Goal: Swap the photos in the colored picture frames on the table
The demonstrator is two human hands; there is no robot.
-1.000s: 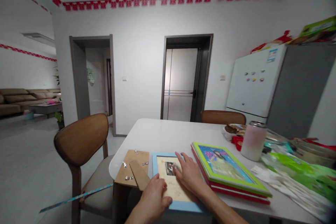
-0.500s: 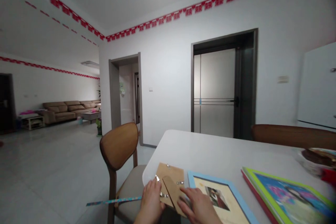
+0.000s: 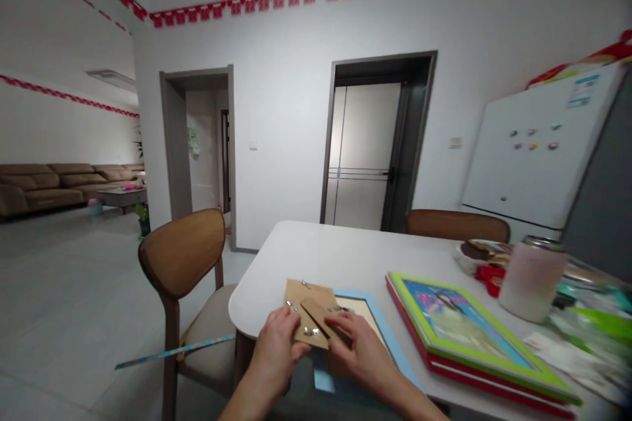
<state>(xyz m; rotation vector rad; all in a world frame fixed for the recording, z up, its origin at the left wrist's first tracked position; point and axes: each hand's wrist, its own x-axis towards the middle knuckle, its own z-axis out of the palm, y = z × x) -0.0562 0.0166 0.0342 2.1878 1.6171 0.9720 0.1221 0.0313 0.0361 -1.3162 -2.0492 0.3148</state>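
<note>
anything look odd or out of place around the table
Yes, a thin patterned strip juts sideways past the chair, beyond the edge of the table; what supports it is unclear. No spill or damage is visible.

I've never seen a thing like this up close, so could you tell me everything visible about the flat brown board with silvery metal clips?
The flat brown board looks like fibreboard or stiff card and roughly rectangular. Four small silvery metal clips show near its edges, and a brown round-ended strip slants across it. The person's left hand holds its left edge; the right hand is at its right side. It partly covers the light-blue rectangular frame; whether they touch is unclear.
</note>
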